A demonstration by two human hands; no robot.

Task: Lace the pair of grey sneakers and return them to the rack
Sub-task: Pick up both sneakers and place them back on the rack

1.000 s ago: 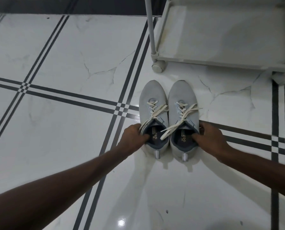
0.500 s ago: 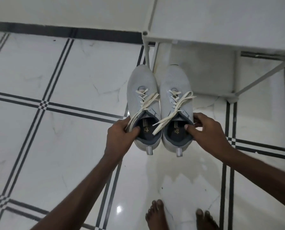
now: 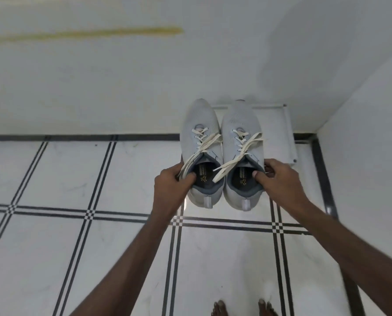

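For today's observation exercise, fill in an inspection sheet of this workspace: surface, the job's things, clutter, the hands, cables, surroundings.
Surface: glossy white tiled floor with dark double-line grid.
Job's things: left sneaker and right sneaker, grey, side by side, toes pointing away, held in the air; laces threaded, ends loose, not tied; white rack beneath and beyond the toes.
Clutter: nothing seen.
Hands: left hand grips the left sneaker's collar, thumb inside; right hand grips the right sneaker's likewise.
Cables: nothing seen.
Surroundings: white wall with a blurred yellowish streak; bare toes at the bottom edge.
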